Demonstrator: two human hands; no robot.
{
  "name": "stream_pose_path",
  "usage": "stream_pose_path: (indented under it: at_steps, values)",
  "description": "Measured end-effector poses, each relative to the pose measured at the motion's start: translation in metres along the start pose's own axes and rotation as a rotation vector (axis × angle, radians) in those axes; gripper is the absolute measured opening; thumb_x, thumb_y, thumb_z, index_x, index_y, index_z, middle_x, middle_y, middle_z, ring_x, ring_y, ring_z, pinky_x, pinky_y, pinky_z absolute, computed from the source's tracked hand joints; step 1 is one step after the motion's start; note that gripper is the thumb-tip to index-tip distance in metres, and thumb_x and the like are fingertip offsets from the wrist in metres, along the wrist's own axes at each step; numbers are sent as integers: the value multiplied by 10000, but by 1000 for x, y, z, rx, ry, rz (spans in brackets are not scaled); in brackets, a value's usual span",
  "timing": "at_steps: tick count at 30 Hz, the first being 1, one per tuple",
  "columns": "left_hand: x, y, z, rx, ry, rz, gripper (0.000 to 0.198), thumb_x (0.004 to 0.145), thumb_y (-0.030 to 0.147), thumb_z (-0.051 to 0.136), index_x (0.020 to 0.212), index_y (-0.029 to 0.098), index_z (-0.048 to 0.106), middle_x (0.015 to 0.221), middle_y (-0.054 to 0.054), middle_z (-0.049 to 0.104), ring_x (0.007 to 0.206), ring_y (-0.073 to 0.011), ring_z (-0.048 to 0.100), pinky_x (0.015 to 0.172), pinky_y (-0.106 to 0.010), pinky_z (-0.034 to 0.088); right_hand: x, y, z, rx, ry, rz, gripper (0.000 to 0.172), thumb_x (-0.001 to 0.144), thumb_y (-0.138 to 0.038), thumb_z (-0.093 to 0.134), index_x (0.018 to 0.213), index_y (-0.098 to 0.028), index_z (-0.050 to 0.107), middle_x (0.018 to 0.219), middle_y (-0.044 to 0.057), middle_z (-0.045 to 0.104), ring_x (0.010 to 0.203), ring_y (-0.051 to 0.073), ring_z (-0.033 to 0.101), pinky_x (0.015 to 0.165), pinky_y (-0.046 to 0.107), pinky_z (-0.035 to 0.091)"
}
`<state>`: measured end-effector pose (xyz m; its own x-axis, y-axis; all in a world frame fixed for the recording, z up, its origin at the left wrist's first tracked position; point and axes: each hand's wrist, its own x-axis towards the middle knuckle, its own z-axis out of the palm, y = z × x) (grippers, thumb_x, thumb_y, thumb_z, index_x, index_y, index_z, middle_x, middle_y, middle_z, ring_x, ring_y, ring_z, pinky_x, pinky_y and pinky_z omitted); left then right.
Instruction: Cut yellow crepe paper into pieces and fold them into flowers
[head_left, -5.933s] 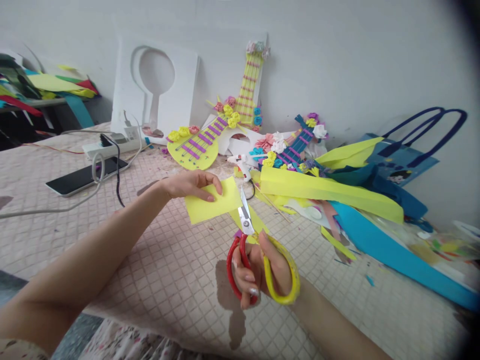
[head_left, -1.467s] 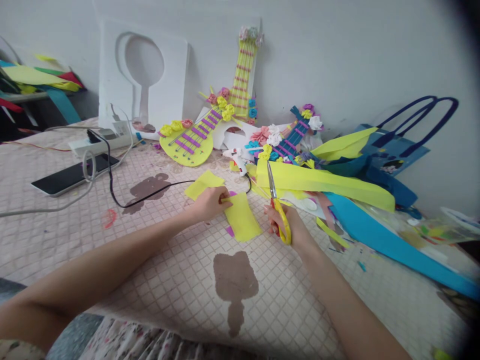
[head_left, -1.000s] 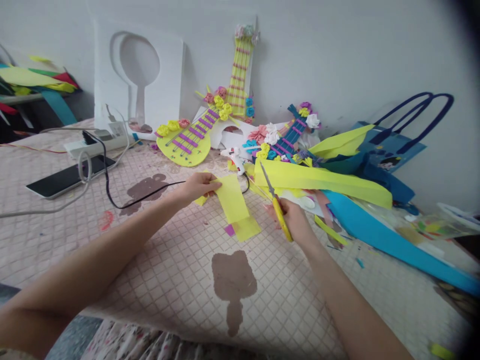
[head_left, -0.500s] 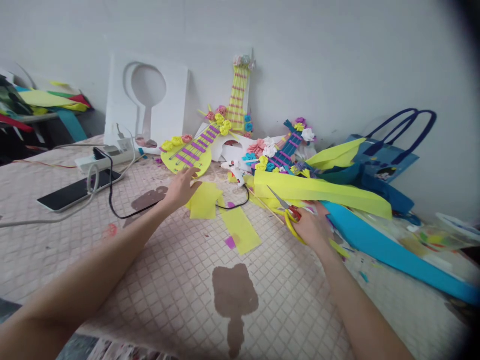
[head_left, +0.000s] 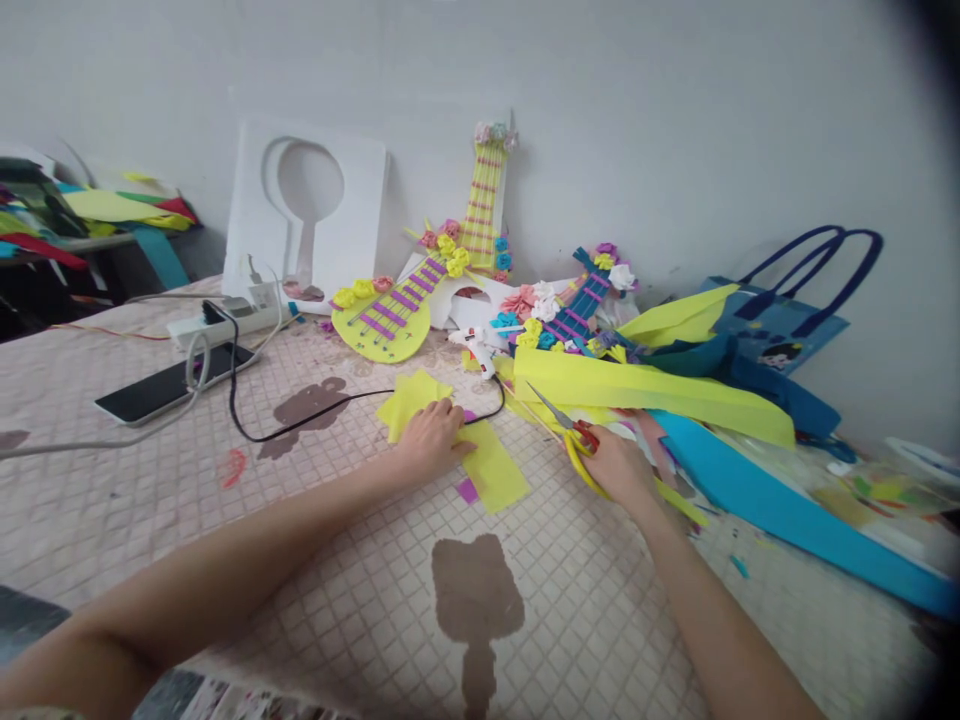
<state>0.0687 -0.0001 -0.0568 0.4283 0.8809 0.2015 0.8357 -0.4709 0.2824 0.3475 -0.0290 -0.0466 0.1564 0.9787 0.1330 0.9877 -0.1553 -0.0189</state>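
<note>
My left hand (head_left: 433, 440) is over the yellow paper pieces, its fingers bent down at their edge and the thumb apart. One small stack of yellow paper (head_left: 417, 392) shows behind the fingers, and a yellow paper strip (head_left: 498, 470) lies just right of the thumb. A bit of purple paper (head_left: 468, 490) pokes out beside that strip. In my right hand (head_left: 621, 466) are scissors (head_left: 581, 440) with yellow and red handles, blades pointing up and left. Beyond the blades stretches a long yellow crepe paper sheet (head_left: 652, 390).
A white glue gun (head_left: 477, 348) with a black cord lies behind the paper. Flower-trimmed paper guitars, one of them yellow (head_left: 390, 325), stand near the wall. Left are a phone (head_left: 172, 384) and a power strip (head_left: 225, 322); right, blue paper (head_left: 795, 510) and a blue bag (head_left: 780, 330).
My left hand has moved right and toward me, from the yellow guitar's lower edge onto the yellow paper pieces. The right hand still holds the scissors in nearly the same place.
</note>
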Motion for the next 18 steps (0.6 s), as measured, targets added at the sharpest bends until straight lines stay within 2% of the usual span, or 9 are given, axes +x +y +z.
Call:
stream_pose_path:
  at_steps: [5, 7, 10, 12, 14, 18]
  values:
    - [4, -10, 3, -254, -10, -29, 74, 744, 258, 590, 754, 192, 557, 822, -40, 610, 738, -176, 574, 582, -268, 395, 0, 0, 0, -11, 6, -9, 413, 833, -513, 483, 1001, -175, 653, 860, 134, 717, 798, 274, 652, 607, 309, 385]
    - [8, -20, -4, -300, -5, -44, 81, 760, 275, 570, 773, 195, 562, 749, -16, 621, 667, -153, 570, 558, -251, 389, 0, 0, 0, -14, 5, -10, 402, 835, -507, 484, 995, -180, 653, 849, 128, 717, 790, 273, 653, 603, 308, 381]
    - [19, -45, -23, -406, 114, -79, 120, 758, 293, 577, 788, 177, 573, 748, -24, 641, 676, -140, 582, 609, -243, 419, -1, -1, -1, -11, 9, -16, 391, 845, -497, 472, 993, -180, 648, 847, 122, 717, 808, 269, 652, 617, 306, 384]
    - [25, -63, -36, -331, 178, -139, 130, 751, 294, 583, 794, 172, 574, 756, -33, 649, 680, -144, 585, 619, -245, 416, -2, -2, -2, -8, 9, -23, 392, 845, -495, 474, 996, -177, 645, 862, 123, 717, 820, 267, 652, 625, 304, 386]
    - [28, -77, -43, -244, 178, -185, 138, 755, 304, 582, 799, 173, 577, 782, -52, 657, 705, -162, 589, 635, -258, 412, -2, -4, -2, -8, 4, -27, 398, 838, -499, 485, 1002, -174, 647, 871, 128, 717, 816, 266, 652, 622, 302, 387]
    - [28, -85, -42, -3, 197, -290, 328, 773, 426, 574, 962, 158, 557, 886, -136, 659, 897, -283, 583, 757, -364, 404, -3, -6, -1, -11, -5, -33, 403, 838, -499, 486, 1017, -178, 651, 873, 130, 716, 811, 270, 653, 612, 305, 386]
